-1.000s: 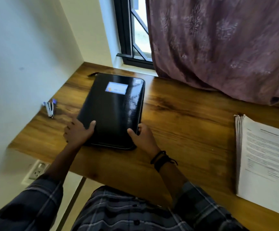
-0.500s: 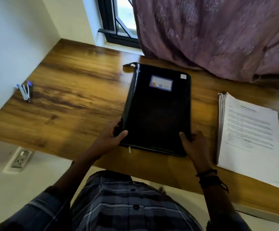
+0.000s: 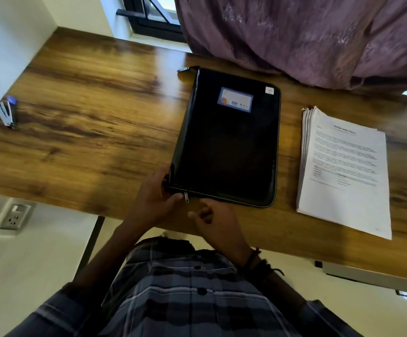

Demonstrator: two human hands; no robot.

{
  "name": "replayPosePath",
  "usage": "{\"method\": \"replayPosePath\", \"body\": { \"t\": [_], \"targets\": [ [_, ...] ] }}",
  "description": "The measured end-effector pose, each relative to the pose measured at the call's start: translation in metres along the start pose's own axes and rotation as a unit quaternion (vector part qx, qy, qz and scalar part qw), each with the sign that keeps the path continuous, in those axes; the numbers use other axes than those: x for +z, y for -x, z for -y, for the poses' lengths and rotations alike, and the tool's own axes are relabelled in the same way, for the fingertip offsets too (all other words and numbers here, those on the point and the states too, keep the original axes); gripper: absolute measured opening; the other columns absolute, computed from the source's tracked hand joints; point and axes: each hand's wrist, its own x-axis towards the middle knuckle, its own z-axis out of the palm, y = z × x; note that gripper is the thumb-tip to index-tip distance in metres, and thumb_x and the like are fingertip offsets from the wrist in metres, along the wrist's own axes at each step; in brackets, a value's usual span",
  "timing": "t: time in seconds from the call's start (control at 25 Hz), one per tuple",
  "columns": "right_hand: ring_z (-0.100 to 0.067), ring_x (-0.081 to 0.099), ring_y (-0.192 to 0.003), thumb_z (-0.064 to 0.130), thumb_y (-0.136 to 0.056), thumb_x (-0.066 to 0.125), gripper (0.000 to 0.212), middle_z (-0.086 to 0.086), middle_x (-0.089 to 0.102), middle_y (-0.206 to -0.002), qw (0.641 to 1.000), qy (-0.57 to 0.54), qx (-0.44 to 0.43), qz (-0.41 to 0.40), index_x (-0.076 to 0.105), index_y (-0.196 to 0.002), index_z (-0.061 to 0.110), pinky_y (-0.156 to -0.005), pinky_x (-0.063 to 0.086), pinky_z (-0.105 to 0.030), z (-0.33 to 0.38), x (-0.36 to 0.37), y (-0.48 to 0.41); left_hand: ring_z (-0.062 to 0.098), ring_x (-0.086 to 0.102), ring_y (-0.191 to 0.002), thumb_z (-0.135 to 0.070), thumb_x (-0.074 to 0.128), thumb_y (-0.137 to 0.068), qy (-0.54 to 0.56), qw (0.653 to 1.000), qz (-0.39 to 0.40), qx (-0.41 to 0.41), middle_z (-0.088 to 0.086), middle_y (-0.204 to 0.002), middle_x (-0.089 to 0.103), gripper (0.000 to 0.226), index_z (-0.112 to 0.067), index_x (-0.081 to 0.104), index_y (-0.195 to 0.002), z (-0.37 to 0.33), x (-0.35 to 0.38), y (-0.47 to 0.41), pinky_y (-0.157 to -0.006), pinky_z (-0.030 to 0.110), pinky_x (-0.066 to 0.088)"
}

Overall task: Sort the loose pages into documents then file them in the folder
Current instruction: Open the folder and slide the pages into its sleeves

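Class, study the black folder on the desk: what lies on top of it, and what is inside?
On the black folder sit a blue-bordered label and a small white sticker; the left hand grips its near corner. Its closed cover hides whatever is inside.

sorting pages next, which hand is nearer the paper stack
Right. The right hand is by the folder's near edge, left of the paper stack; the left hand grips the folder's corner farther left.

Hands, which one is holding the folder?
The left hand, gripping the near left corner of the black folder; the right hand hangs just short of its near edge, holding nothing.
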Motion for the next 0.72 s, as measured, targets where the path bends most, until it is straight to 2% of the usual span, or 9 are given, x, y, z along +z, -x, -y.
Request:
{"method": "replayPosePath", "body": {
  "t": [0.12,0.2,0.28,0.4,0.52,0.64,0.72],
  "targets": [
    [-0.015,0.07,-0.079,0.029,-0.091,0.066,0.016,-0.002,0.072,-0.09,0.991,-0.116,0.009,-0.065,0.068,-0.102,0.017,-0.075,0.059,-0.042,0.001,0.017,-0.001,0.029,0.061,-0.102,-0.006,0.071,-0.082,-0.089,0.995,-0.042,0.026,0.017,-0.117,0.061,0.067,-0.007,0.044,-0.144,-0.01,0.007,0.011,-0.081,0.034,0.049],
    [-0.018,0.07,-0.071,0.026,-0.09,0.067,0.006,-0.002,0.073,-0.08,0.983,-0.154,0.022,-0.093,0.068,-0.086,0.022,-0.068,0.059,-0.046,0.004,0.026,-0.003,0.034,0.064,-0.087,-0.003,0.079,-0.076,-0.169,0.983,-0.015,0.074,0.025,-0.109,0.061,0.075,0.005,0.043,-0.142,-0.015,0.013,0.019,-0.068,0.035,0.051],
    [-0.021,0.069,-0.063,0.03,-0.088,0.066,0.02,-0.002,0.07,-0.069,0.978,-0.157,0.045,-0.126,0.067,-0.073,0.017,-0.061,0.057,-0.048,0.005,0.036,-0.008,0.036,0.064,-0.081,-0.005,0.083,-0.071,-0.23,0.965,-0.01,0.122,0.029,-0.103,0.061,0.082,0.013,0.041,-0.139,-0.01,0.017,0.022,-0.064,0.035,0.051],
    [-0.023,0.065,-0.055,0.043,-0.083,0.059,0.033,0.0,0.064,-0.059,0.975,-0.144,0.056,-0.156,0.064,-0.065,0.016,-0.054,0.055,-0.047,0.004,0.047,-0.013,0.038,0.06,-0.097,-0.013,0.067,-0.09,-0.225,0.968,0.021,0.11,0.029,-0.116,0.057,0.071,0.009,0.03,-0.147,-0.011,0.016,0.018,-0.076,0.038,0.048],
    [-0.014,0.058,-0.056,0.025,-0.091,0.058,0.025,0.003,0.06,-0.061,0.983,-0.083,0.019,-0.163,0.063,-0.069,0.013,-0.057,0.051,-0.038,0.004,0.045,-0.012,0.036,0.056,-0.105,-0.012,0.053,-0.098,-0.198,0.975,0.03,0.094,0.026,-0.127,0.053,0.062,0.003,0.024,-0.15,-0.014,0.009,0.018,-0.084,0.039,0.046],
    [-0.006,0.043,-0.047,0.016,-0.094,0.056,0.025,0.01,0.046,-0.055,0.986,0.01,-0.028,-0.164,0.053,-0.07,0.017,-0.046,0.032,-0.019,-0.007,0.029,0.001,0.037,0.059,-0.098,-0.005,0.053,-0.096,-0.218,0.972,-0.016,0.083,0.027,-0.121,0.057,0.057,0.003,0.031,-0.148,0.0,-0.014,0.016,-0.076,0.039,0.046],
    [-0.003,0.036,-0.045,0.013,-0.093,0.056,0.027,0.011,0.039,-0.053,0.983,0.065,-0.021,-0.172,0.048,-0.068,0.019,-0.047,0.025,-0.017,-0.028,0.012,0.015,0.037,0.06,-0.091,-0.006,0.05,-0.098,-0.247,0.966,-0.043,0.059,0.027,-0.114,0.059,0.05,0.003,0.037,-0.145,0.022,-0.031,0.012,-0.068,0.037,0.045]
  ]
}}
